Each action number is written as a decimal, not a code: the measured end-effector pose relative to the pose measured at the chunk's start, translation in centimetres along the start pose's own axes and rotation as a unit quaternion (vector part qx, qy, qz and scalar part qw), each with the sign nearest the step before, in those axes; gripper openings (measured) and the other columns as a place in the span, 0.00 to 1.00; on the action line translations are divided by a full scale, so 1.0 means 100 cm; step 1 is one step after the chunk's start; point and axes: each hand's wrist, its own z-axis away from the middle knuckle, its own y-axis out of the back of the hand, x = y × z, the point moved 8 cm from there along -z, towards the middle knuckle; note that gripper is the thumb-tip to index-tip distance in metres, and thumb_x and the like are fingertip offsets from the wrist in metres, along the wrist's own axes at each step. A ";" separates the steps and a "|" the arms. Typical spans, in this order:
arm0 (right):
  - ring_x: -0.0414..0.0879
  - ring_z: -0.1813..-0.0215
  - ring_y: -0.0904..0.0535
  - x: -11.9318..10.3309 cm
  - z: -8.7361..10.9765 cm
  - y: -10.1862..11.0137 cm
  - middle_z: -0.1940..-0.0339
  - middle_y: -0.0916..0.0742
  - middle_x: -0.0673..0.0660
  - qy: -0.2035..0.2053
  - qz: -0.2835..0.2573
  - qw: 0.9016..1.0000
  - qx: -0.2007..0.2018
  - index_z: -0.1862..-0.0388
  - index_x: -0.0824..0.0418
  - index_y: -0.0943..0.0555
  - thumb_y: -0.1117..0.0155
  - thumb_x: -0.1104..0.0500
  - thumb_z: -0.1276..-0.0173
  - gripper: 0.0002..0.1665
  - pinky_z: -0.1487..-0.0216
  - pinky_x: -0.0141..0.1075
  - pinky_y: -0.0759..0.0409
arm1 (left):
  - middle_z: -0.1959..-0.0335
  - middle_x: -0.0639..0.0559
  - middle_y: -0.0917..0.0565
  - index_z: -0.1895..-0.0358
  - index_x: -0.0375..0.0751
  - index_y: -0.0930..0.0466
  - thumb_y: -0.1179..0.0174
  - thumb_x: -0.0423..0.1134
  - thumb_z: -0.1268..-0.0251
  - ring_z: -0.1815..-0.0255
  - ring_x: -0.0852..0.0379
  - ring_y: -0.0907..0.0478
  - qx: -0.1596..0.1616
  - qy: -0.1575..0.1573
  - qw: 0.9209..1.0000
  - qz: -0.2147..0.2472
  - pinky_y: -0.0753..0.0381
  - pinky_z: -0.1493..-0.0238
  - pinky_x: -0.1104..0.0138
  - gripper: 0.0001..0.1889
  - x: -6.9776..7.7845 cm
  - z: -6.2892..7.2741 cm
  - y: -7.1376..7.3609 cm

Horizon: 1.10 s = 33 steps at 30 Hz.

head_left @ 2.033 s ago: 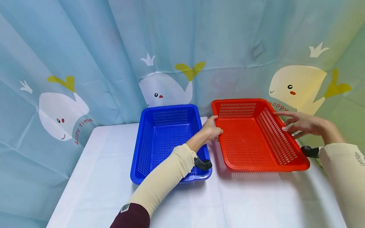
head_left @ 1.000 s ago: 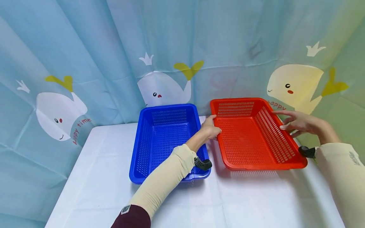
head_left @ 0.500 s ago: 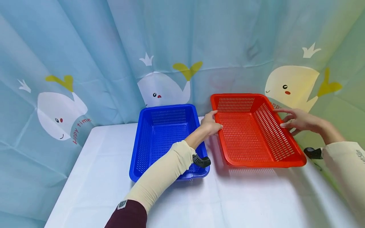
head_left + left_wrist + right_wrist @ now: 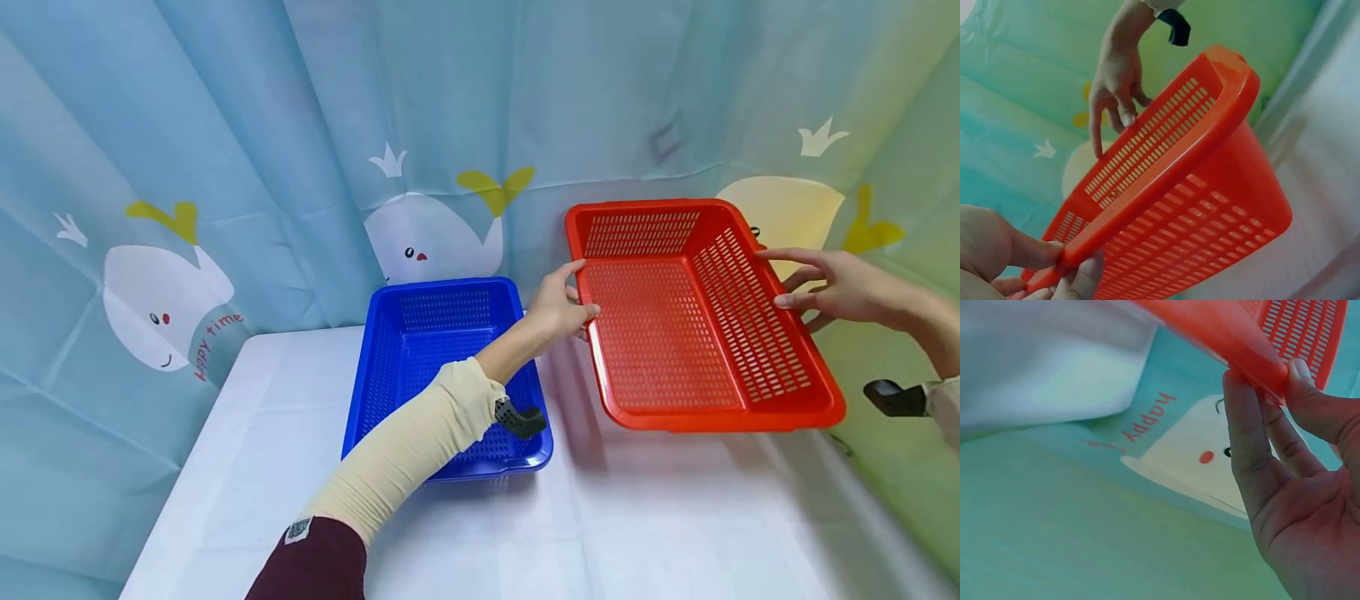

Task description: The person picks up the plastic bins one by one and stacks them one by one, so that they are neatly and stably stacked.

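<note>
Both hands, left hand (image 4: pixel 557 307) and right hand (image 4: pixel 831 287), pinch red basket (image 4: pixel 697 333); curtain (image 4: pixel 217 329) reads "happy time".

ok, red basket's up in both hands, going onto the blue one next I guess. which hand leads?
Probably the left hand: it grips the red basket by its left rim, the side nearest the blue basket on the table. The right hand pinches the far right rim, so it would likely follow.
</note>
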 end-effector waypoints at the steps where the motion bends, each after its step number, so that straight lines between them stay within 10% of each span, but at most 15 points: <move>1: 0.55 0.62 0.13 -0.002 0.001 0.002 0.50 0.17 0.74 -0.003 0.005 1.000 0.004 0.16 0.65 0.51 0.36 0.66 0.26 0.47 0.64 0.50 0.11 | 0.67 0.47 0.27 0.21 0.52 0.35 0.33 0.22 0.36 0.79 0.53 0.19 -0.001 -0.003 1.000 -0.001 0.14 0.79 0.64 0.42 0.004 0.001 0.001; 18: 0.52 0.64 0.12 -0.003 0.000 0.008 0.51 0.16 0.73 0.007 0.017 1.000 0.017 0.16 0.64 0.51 0.34 0.67 0.28 0.50 0.65 0.49 0.11 | 0.64 0.44 0.23 0.20 0.49 0.37 0.34 0.23 0.35 0.76 0.48 0.14 -0.017 -0.024 1.000 -0.001 0.12 0.75 0.62 0.41 0.010 0.002 0.006; 33: 0.52 0.66 0.12 -0.068 -0.002 -0.010 0.58 0.14 0.59 0.100 -0.037 0.994 0.010 0.17 0.57 0.43 0.32 0.69 0.29 0.47 0.68 0.43 0.11 | 0.58 0.38 0.20 0.18 0.49 0.43 0.37 0.23 0.31 0.66 0.47 0.13 -0.054 -0.036 0.998 0.004 0.10 0.64 0.54 0.42 0.012 0.033 0.075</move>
